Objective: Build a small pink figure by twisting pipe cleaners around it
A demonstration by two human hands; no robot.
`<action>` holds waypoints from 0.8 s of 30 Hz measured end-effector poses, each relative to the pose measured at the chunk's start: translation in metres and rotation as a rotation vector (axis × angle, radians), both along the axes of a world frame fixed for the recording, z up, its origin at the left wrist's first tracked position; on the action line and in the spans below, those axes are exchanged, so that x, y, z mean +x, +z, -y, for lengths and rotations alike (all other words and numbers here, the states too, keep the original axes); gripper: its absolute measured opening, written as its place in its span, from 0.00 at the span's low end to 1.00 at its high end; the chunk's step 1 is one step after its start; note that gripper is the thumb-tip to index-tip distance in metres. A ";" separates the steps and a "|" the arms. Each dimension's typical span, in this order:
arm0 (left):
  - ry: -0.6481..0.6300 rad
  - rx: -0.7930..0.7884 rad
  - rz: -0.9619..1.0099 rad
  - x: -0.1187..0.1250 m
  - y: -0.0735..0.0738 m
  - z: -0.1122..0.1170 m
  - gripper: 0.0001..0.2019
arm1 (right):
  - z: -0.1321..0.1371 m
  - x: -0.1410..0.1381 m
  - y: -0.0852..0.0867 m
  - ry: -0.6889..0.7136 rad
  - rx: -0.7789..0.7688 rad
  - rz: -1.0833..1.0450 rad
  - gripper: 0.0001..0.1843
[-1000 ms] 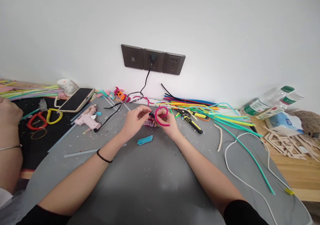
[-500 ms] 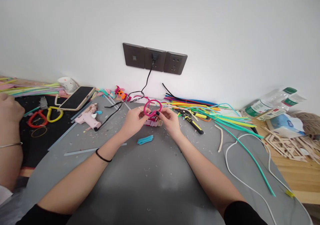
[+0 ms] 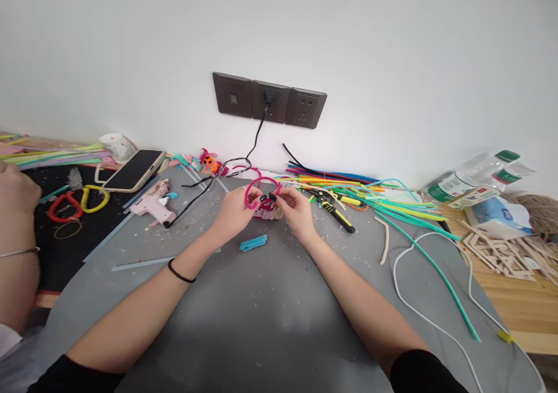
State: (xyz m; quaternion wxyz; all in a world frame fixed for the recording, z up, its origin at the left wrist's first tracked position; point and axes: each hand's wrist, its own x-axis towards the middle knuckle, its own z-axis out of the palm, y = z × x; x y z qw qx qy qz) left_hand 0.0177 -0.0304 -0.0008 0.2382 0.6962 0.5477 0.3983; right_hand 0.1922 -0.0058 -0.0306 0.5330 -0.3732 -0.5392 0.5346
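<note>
A magenta pipe cleaner (image 3: pixel 263 179) bent into an open loop is held up between my two hands. My left hand (image 3: pixel 234 211) pinches its left side, where one end curls inward. At the loop's right side, my right hand (image 3: pixel 294 210) is closed on it with thumb and fingertips. Dark nails of both hands come close together inside the loop. Behind and below the fingers lie pink and cream pieces (image 3: pixel 268 213), partly hidden. A folded light-blue bundle of pipe cleaner (image 3: pixel 253 242) rests on the grey table (image 3: pixel 261 323) nearer to me.
A pink glue gun (image 3: pixel 155 204), corded to the wall socket (image 3: pixel 269 99), lies left. Yellow-black pliers (image 3: pixel 335 213) and many coloured pipe cleaners (image 3: pixel 405 210) lie right, beside a white cable (image 3: pixel 399 282). Another person's hand (image 3: pixel 16 189) is at the far left near a phone (image 3: pixel 134 171).
The magenta loop has opened up and turned: its closed ring is now a wider arc with a curled left end. My fingertips have drawn closer together.
</note>
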 end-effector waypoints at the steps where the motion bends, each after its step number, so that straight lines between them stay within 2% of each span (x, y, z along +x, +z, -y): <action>1: -0.014 -0.012 0.010 0.000 0.001 0.001 0.07 | 0.000 0.000 0.000 0.006 -0.004 0.004 0.13; 6: -0.069 -0.048 0.037 -0.001 0.001 0.002 0.07 | 0.002 0.000 -0.001 0.027 -0.024 0.009 0.14; 17: -0.020 -0.019 -0.119 -0.002 0.007 -0.001 0.08 | 0.003 0.000 0.001 0.066 -0.008 -0.006 0.14; 20: -0.038 -0.014 -0.059 -0.002 0.005 -0.001 0.08 | 0.004 0.000 0.000 0.060 -0.022 0.032 0.13; 24: -0.065 -0.025 0.138 -0.001 0.001 -0.002 0.07 | 0.002 0.000 0.001 0.026 -0.005 0.027 0.14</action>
